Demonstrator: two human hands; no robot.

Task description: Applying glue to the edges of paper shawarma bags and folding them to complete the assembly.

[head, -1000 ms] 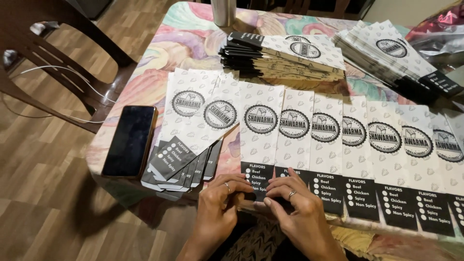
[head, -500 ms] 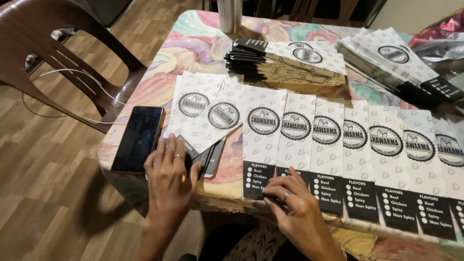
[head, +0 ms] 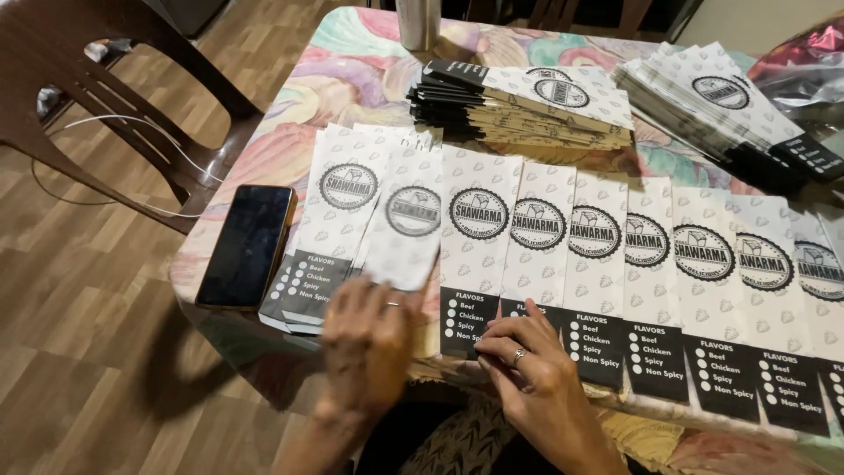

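At lower centre of the frame, the left hand (head: 367, 339) is lifting one white paper sleeve with a round black emblem (head: 406, 227) off a fanned pile (head: 330, 220), fingers apparently closed on its lower edge, though blur is obscuring the grip. The right hand (head: 526, 365) is lying flat, fingers together, pressing the overlapping row of matching sleeves (head: 633, 264) on the pastel swirl-patterned surface (head: 343, 79). Row is appearing well advanced; two stacks (head: 527, 105) at top are waiting. Row's right end is running out of frame. A black phone (head: 246, 242) is lying at left.
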